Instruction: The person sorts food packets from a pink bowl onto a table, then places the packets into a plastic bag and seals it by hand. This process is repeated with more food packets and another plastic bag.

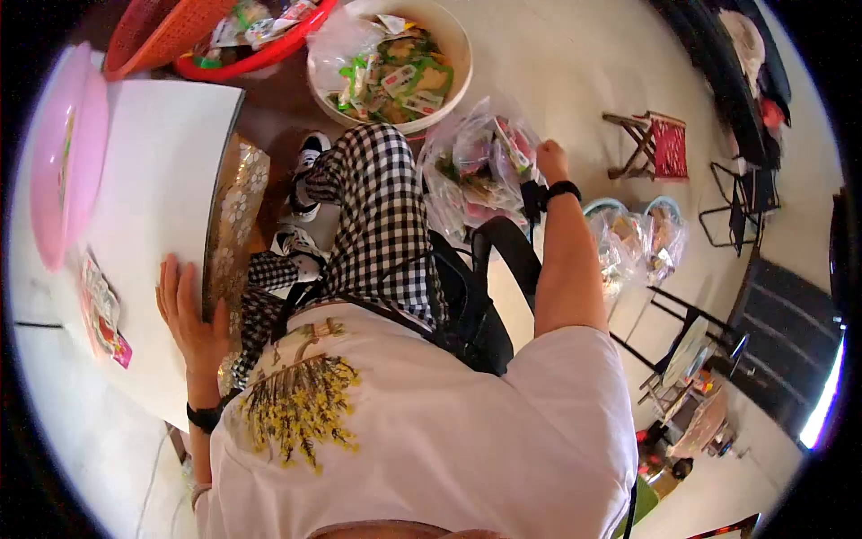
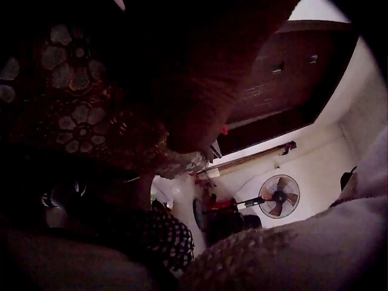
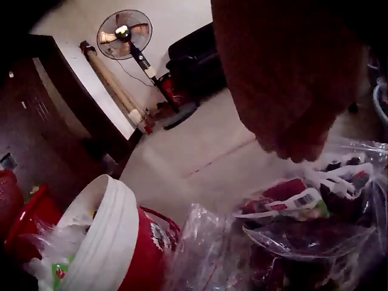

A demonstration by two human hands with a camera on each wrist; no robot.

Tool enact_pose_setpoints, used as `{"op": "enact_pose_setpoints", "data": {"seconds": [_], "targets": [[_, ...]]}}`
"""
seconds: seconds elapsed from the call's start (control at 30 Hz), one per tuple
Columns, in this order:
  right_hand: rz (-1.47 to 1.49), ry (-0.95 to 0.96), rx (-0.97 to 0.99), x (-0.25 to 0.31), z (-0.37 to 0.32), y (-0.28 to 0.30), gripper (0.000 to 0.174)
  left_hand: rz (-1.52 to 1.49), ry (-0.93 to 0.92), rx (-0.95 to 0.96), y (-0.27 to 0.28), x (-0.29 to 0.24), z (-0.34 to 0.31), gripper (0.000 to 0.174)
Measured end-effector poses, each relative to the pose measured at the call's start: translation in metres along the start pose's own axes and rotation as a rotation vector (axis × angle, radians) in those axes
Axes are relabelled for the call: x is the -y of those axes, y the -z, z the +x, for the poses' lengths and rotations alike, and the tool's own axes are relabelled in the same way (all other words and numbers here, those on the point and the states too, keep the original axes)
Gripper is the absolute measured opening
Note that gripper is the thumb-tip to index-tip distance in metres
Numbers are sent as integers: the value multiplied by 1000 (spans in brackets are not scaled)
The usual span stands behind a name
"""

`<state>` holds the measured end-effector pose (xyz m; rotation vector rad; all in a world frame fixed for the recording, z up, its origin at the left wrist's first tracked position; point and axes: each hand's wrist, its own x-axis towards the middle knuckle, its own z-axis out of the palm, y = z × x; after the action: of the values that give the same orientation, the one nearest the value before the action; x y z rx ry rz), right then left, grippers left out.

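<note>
My left hand (image 1: 193, 319) rests on the edge of a white tabletop (image 1: 162, 162), its fingers extended over the surface. A flat packet (image 1: 103, 310) lies on the table beyond those fingers. My right hand (image 1: 551, 163) is raised at the side of a large clear plastic bag (image 1: 480, 162) holding several colourful packets. In the right wrist view the right hand (image 3: 291, 115) hangs dark over the bag (image 3: 309, 236), fingers curled, and nothing shows in its grasp. The left wrist view is very dark, with the left hand (image 2: 194, 85) partly in shadow.
A white bucket (image 1: 462, 67) full of packets stands ahead, next to a red basin (image 1: 260, 63) and an orange basket (image 1: 157, 40). A pink basin (image 1: 72, 162) is on the table. A folding stool (image 1: 669, 148), bagged baskets (image 1: 620, 238) and a standing fan (image 3: 124, 35) are around.
</note>
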<state>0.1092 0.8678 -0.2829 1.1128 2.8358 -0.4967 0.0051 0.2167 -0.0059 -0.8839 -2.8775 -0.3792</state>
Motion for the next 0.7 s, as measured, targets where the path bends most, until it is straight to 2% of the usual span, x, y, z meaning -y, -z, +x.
{"op": "enact_pose_setpoints", "data": {"seconds": [0.03,0.07,0.1,0.13,0.17,0.2,0.23,0.27,0.3,0.37,0.4,0.47,0.53,0.6,0.7], "targets": [[-37,65,82,-12,-1,-4,29,-3,2,16,0,1,4,64],[3,111,223,-33,6,-16,44,12,15,17,-1,6,4,65],[139,64,270,-40,-2,-10,52,-49,6,-36,-8,7,5,66],[127,71,253,-61,11,-23,50,-72,5,-77,-12,8,5,65],[446,-55,467,37,-18,63,48,-7,12,-57,-11,5,4,64],[222,222,342,-39,26,13,37,-81,99,40,-7,5,8,64],[33,657,328,-72,64,1,27,-91,144,44,-6,3,7,65],[-623,1260,159,-91,92,1,22,-36,207,129,-1,-4,11,63],[-466,730,229,-92,111,-12,25,-60,202,101,3,-5,13,61],[156,246,544,-34,139,17,19,-63,203,124,2,-2,16,64],[427,-19,580,-1,152,33,19,-86,184,111,1,4,16,65],[247,551,275,35,202,19,20,-135,164,92,4,15,16,67],[542,460,359,132,144,97,25,-183,144,75,15,24,8,69],[363,682,175,229,107,139,25,-164,193,-35,22,47,5,70],[409,802,201,363,25,192,22,-25,325,-180,33,95,-17,69]]}}
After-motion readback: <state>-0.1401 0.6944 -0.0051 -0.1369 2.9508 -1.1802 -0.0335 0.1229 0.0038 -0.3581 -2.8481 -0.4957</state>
